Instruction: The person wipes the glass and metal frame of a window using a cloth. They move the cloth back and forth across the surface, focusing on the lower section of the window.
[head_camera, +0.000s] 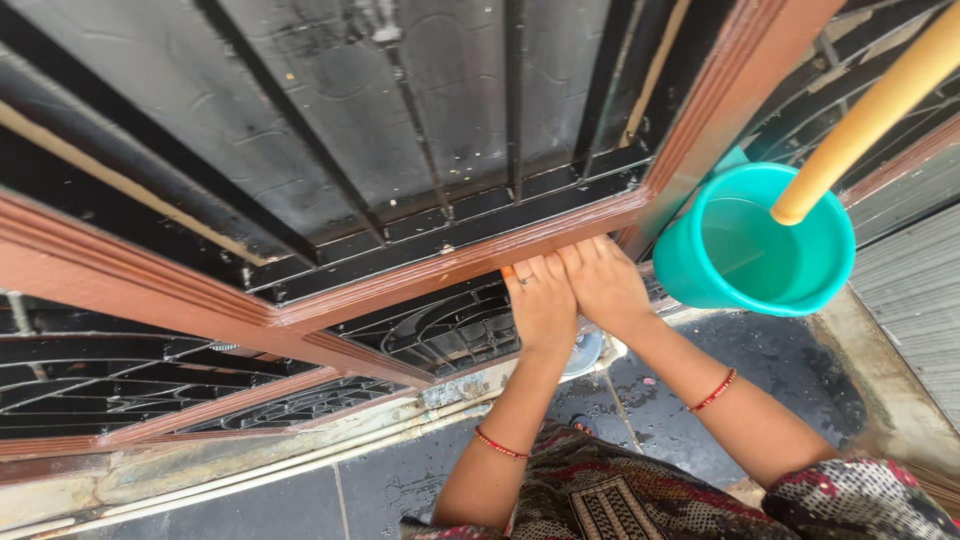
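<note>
Head view. Both hands are pressed side by side against the lower wooden rail of a brown-framed door with black metal bars and dark panels behind them. The left hand lies flat, fingers together and pointing up at the rail, holding nothing that can be seen; a ring sits on one finger. The right hand lies just beside it, touching it, fingers likewise extended against the rail; whether anything is trapped beneath either palm cannot be told. Each wrist carries a thin red bangle. To the right of the hands, near the door frame's upright, stands a teal plastic bucket, open-topped. A yellow-tan pole crosses over the bucket's mouth from the upper right corner. Below the rail sits a second frame section with a curved black metal grille. The dark tiled floor shows wet patches. A patterned garment fills the lower edge.
</note>
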